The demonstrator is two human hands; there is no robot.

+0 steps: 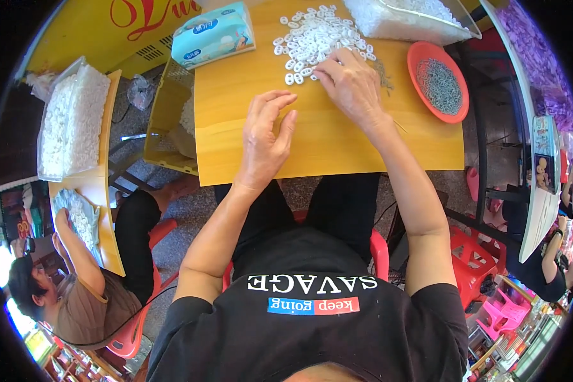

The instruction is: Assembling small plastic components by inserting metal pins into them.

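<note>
Seen from above, a person in a black T-shirt [325, 337] sits at a yellow wooden desk [226, 121], both bare hands over it. A loose pile of small white oval pieces [318, 35], many showing two holes, lies at the far side of the desk, about the middle. The right hand [352, 83] reaches to the near edge of the pile, its fingers bent downward; whether they are clamped on a piece cannot be told. The left hand [267, 137] is nearer the person, its thumb spread apart from its curved fingers, with nothing visible between them. Right of the right hand, a round red bowl [463, 105] holds many small grey screws [440, 86]. Beyond it, at the far right corner, is a clear plastic bin [388, 30] of pale pieces. A light blue tissue pack [213, 38] rests at the far left corner. Further left, a co-worker in a brown top [99, 315] sits by a narrow table [111, 235], one hand at a bag of white pieces [83, 219].
</note>
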